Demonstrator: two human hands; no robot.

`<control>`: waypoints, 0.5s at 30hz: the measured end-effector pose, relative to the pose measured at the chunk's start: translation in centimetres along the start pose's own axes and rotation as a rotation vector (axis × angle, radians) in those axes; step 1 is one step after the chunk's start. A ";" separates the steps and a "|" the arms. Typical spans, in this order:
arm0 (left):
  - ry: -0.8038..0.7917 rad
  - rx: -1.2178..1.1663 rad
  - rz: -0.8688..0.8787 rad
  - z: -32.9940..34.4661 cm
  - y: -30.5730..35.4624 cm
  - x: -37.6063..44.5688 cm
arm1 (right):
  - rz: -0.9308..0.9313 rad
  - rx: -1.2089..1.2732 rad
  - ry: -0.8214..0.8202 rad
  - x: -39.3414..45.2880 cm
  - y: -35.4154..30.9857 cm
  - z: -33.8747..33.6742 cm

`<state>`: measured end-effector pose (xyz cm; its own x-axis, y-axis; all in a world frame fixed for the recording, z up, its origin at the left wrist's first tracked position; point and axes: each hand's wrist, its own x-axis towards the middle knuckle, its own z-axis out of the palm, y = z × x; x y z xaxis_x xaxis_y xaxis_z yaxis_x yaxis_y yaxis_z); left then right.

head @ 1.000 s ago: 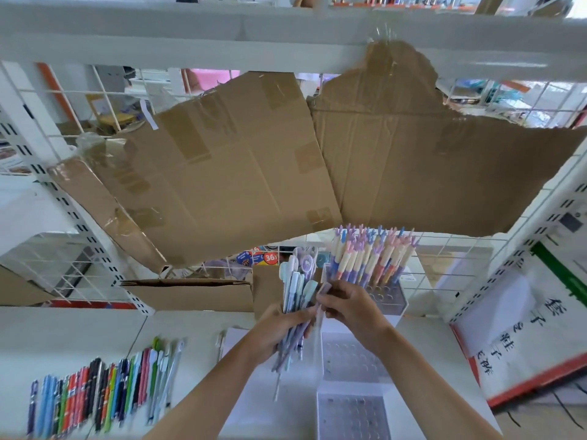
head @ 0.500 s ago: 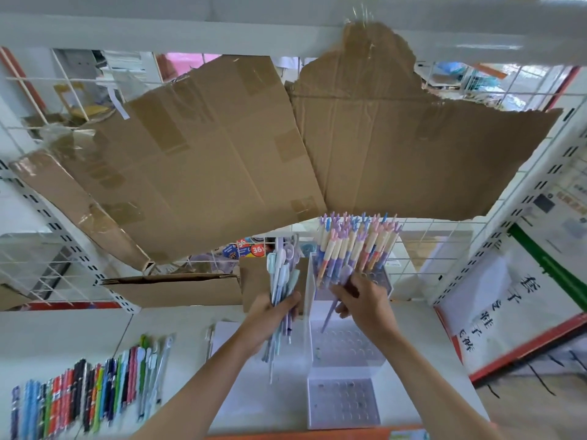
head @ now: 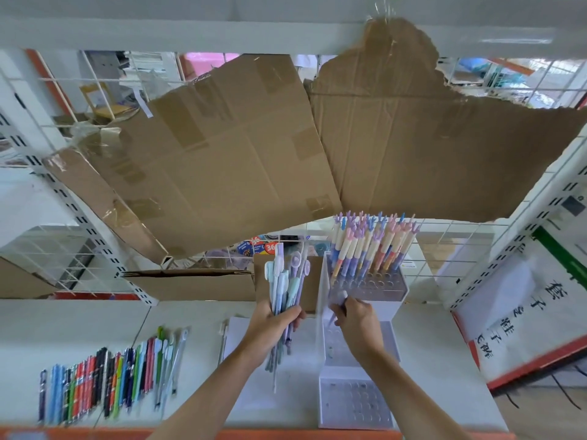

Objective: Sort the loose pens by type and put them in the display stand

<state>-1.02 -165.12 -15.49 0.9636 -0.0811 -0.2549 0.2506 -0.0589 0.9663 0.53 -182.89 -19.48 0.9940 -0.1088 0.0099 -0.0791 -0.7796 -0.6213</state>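
Note:
My left hand [head: 273,325] grips an upright bundle of pastel pens [head: 286,284] in the middle of the shelf. My right hand [head: 357,322] pinches one pale purple pen [head: 337,304] and holds it tip-down over the middle tier of the white stepped display stand [head: 355,404]. The stand's top tier [head: 370,285] carries several pink, cream and purple pens [head: 371,246] standing in its holes. Its lowest tier shows rows of open holes. A row of loose coloured pens [head: 111,379] lies flat on the shelf at the left.
Torn cardboard sheets [head: 286,147] hang over the wire grid behind the shelf. A flat cardboard box [head: 190,282] lies at the back left. A white sign with black characters [head: 521,309] leans at the right. An orange strip [head: 286,435] edges the shelf front.
My right hand drew one pen out of the bundle and carried it right and down to the stand's middle tier. The left hand with the bundle lowered slightly.

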 end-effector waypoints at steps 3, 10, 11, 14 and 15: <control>-0.016 -0.041 0.012 -0.2 -0.1 -0.1 | 0.076 -0.083 -0.056 -0.8 0.0 0.5; -0.023 -0.094 -0.018 0.3 0.1 0.1 | 0.108 -0.151 -0.124 0.0 -1.4 0.8; -0.027 -0.092 -0.022 0.4 0.1 0.1 | 0.117 -0.164 -0.135 -0.1 -1.4 1.0; -0.036 -0.089 -0.014 0.5 0.2 0.1 | 0.144 -0.136 -0.138 -0.3 -1.2 1.4; -0.036 -0.096 -0.014 0.5 0.2 0.1 | 0.152 -0.125 -0.140 -0.2 -1.1 1.4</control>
<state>-0.93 -165.59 -15.36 0.9563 -0.1169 -0.2680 0.2737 0.0353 0.9612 0.52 -181.15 -19.94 0.9701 -0.1505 -0.1904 -0.2283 -0.8320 -0.5057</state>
